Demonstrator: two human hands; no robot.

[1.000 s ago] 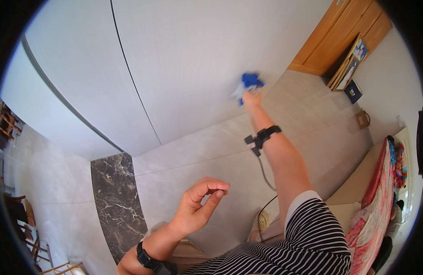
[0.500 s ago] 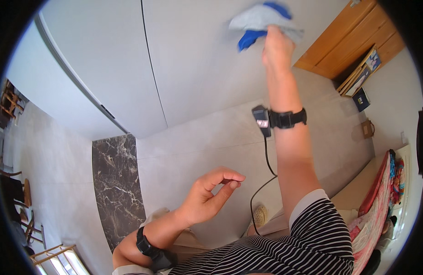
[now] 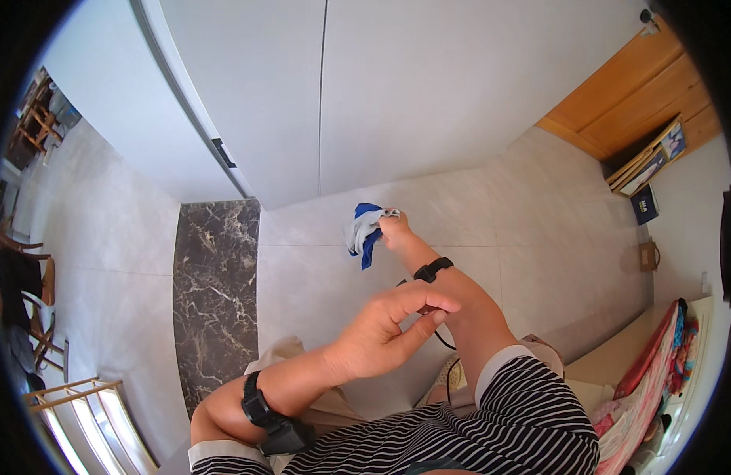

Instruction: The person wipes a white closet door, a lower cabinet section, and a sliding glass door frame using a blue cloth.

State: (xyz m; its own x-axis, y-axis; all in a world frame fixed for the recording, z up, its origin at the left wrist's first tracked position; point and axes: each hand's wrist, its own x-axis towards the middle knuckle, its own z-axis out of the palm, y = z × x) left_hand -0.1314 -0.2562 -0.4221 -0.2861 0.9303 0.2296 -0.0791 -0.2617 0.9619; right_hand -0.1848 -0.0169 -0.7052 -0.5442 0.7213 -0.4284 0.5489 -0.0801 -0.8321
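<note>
My right hand (image 3: 393, 227) grips a crumpled cloth (image 3: 364, 229), grey with blue parts, that hangs from the fingers low in front of the white panelled surface (image 3: 429, 95). The cloth is over the tiled floor as I see it; whether it touches anything I cannot tell. My left hand (image 3: 385, 328) is held in front of my body, fingers curled and thumb drawn up to the fingertips, with nothing seen in it. It overlaps my right forearm in the picture. Black straps with small devices circle both forearms.
A dark marble strip (image 3: 215, 293) crosses the pale floor at left. Wooden chairs (image 3: 41, 317) stand at far left. At right are a wooden door (image 3: 627, 103), leaning picture frames (image 3: 647, 162), a small brown bag (image 3: 649, 256) and a bed with red fabric (image 3: 639, 380). A black cable (image 3: 445, 342) hangs near my legs.
My right hand has come down and toward me with the cloth, from high on the white surface to near its lower edge. My left hand has shifted slightly right, staying curled.
</note>
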